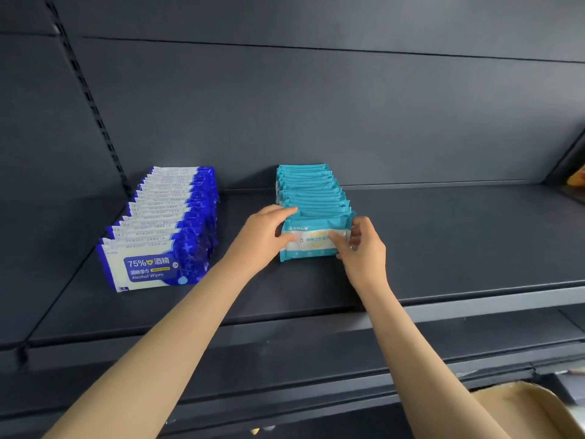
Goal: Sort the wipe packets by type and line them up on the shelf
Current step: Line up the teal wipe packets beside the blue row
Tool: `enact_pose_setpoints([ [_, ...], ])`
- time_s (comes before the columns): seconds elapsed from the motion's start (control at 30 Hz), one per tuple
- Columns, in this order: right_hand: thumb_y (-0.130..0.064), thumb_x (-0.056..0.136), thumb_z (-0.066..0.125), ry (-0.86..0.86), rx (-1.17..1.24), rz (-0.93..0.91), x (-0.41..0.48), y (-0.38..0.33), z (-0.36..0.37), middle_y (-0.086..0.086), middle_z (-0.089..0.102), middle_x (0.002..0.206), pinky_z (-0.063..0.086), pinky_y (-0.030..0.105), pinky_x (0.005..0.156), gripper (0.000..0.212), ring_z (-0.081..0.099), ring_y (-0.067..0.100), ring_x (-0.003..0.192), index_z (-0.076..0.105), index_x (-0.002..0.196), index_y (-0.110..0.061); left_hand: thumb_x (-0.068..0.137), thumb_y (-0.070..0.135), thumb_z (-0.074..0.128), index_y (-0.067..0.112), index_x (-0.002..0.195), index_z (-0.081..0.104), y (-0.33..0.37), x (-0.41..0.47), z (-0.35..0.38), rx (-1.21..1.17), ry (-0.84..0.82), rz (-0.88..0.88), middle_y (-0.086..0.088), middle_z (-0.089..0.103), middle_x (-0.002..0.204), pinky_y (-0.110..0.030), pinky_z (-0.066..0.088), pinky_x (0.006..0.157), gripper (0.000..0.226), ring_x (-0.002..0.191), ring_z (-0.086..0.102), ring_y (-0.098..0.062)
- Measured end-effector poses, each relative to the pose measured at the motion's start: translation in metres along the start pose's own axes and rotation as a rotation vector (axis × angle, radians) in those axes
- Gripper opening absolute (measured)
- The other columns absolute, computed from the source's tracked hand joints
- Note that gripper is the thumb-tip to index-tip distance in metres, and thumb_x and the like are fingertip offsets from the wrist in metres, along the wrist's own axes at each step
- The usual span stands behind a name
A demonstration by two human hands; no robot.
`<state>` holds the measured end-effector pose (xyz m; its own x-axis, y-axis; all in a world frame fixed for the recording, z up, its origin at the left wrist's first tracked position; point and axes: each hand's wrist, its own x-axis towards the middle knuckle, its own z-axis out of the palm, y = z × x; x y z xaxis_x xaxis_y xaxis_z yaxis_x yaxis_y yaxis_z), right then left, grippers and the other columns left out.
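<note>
Two rows of wipe packets stand on the dark shelf (443, 236). On the left is a row of several blue and white alcohol wipe packets (164, 223). In the middle runs a row of several teal packets (311, 191). My left hand (266, 236) grips the left end of the front teal packet (313, 239), thumb on its face and fingers over its top edge. My right hand (361, 245) holds the packet's right end, thumb across the front. The packet stands upright at the front of the teal row.
The shelf's back panel (316, 106) rises behind the rows, with a slotted upright (91, 106) at the left. An open cardboard box (522, 407) sits at the lower right below the shelf. An orange item (577, 175) shows at the far right edge.
</note>
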<state>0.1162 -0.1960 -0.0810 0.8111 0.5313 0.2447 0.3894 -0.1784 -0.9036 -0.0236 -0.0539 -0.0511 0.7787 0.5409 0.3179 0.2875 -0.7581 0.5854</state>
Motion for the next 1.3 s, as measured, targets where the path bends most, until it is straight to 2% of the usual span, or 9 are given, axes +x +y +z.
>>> enact_pose_setpoints([
  [0.13, -0.035, 0.089, 0.072, 0.011, -0.068, 0.038, -0.003, 0.001, -0.003, -0.002, 0.061, 0.11, 0.059, 0.04, 0.079, 0.03, 0.063, 0.017, 0.098, 0.052, 0.107, -0.023, 0.091, 0.026, 0.068, 0.025, 0.149, 0.039, -0.001, -0.006, 0.005, 0.023, -0.011, -0.017, 0.001, 0.052, 0.14, -0.037, 0.05, 0.1, 0.064, 0.121, 0.055, -0.017],
  [0.23, -0.035, 0.089, 0.072, 0.039, -0.124, 0.051, -0.008, 0.003, -0.006, -0.003, 0.053, 0.118, 0.049, 0.026, 0.079, 0.036, 0.059, 0.016, 0.098, 0.052, 0.114, -0.017, 0.094, 0.03, 0.064, 0.037, 0.154, 0.023, -0.005, -0.015, 0.01, 0.106, -0.03, -0.052, -0.002, 0.062, 0.127, -0.042, 0.052, 0.09, 0.073, 0.107, 0.061, -0.022],
  [0.37, -0.032, 0.09, 0.071, 0.039, -0.074, 0.097, -0.01, -0.003, -0.008, -0.005, 0.06, 0.111, 0.041, 0.013, 0.062, 0.031, 0.061, 0.015, 0.094, 0.048, 0.108, -0.02, 0.094, 0.021, 0.065, 0.033, 0.156, 0.018, -0.005, -0.015, 0.018, -0.124, -0.027, -0.111, -0.008, 0.063, 0.129, -0.038, 0.049, 0.101, 0.078, 0.112, 0.063, -0.023],
  [0.53, -0.027, 0.093, 0.067, 0.063, -0.035, 0.099, -0.013, -0.004, -0.008, 0.0, 0.067, 0.11, 0.042, 0.005, 0.054, 0.023, 0.061, 0.006, 0.087, 0.051, 0.104, -0.015, 0.089, 0.013, 0.07, 0.017, 0.152, 0.034, -0.006, -0.009, 0.015, -0.117, -0.001, -0.017, -0.004, 0.041, 0.148, -0.037, 0.039, 0.112, 0.073, 0.131, 0.048, -0.021],
  [0.7, -0.025, 0.094, 0.066, 0.066, -0.021, 0.141, -0.012, -0.004, -0.008, 0.002, 0.068, 0.112, 0.043, 0.007, 0.056, 0.021, 0.063, 0.01, 0.091, 0.048, 0.099, -0.014, 0.09, 0.015, 0.068, 0.013, 0.149, 0.038, -0.004, -0.004, 0.008, 0.011, -0.032, 0.087, -0.001, 0.034, 0.147, -0.035, 0.044, 0.106, 0.066, 0.129, 0.044, -0.016],
  [0.93, -0.025, 0.092, 0.069, 0.027, -0.05, 0.184, -0.01, -0.007, -0.014, 0.0, 0.063, 0.118, 0.059, 0.03, 0.077, 0.029, 0.064, 0.017, 0.104, 0.052, 0.114, -0.014, 0.091, 0.041, 0.065, 0.023, 0.152, 0.03, -0.001, -0.002, -0.001, 0.323, -0.072, 0.112, 0.005, 0.035, 0.148, -0.038, 0.046, 0.098, 0.073, 0.129, 0.04, -0.021],
  [1.07, -0.032, 0.094, 0.064, 0.103, 0.105, 0.188, -0.012, -0.014, -0.036, -0.005, 0.064, 0.123, 0.058, 0.04, 0.091, 0.028, 0.061, 0.014, 0.113, 0.061, 0.121, -0.022, 0.091, 0.042, 0.065, 0.021, 0.15, 0.036, 0.017, 0.0, -0.011, 0.189, -0.054, 0.081, 0.004, 0.034, 0.149, -0.041, 0.036, 0.108, 0.069, 0.134, 0.036, -0.022],
  [1.2, -0.034, 0.097, 0.058, 0.172, 0.265, 0.173, -0.015, -0.031, -0.081, -0.012, 0.066, 0.11, 0.053, 0.034, 0.097, 0.02, 0.061, 0.011, 0.113, 0.065, 0.115, -0.028, 0.093, 0.04, 0.061, 0.018, 0.144, 0.045, 0.054, 0.009, -0.015, 0.011, 0.034, 0.082, 0.0, 0.041, 0.146, -0.035, 0.03, 0.112, 0.058, 0.136, 0.038, -0.02],
  [1.3, -0.038, 0.098, 0.056, 0.236, 0.319, 0.173, -0.024, -0.038, -0.127, -0.013, 0.064, 0.115, 0.052, 0.03, 0.096, 0.024, 0.061, 0.009, 0.113, 0.064, 0.12, -0.03, 0.094, 0.039, 0.061, 0.021, 0.14, 0.049, 0.093, 0.015, -0.003, -0.159, 0.015, 0.061, 0.002, 0.044, 0.144, -0.031, 0.032, 0.112, 0.051, 0.133, 0.042, -0.015],
])
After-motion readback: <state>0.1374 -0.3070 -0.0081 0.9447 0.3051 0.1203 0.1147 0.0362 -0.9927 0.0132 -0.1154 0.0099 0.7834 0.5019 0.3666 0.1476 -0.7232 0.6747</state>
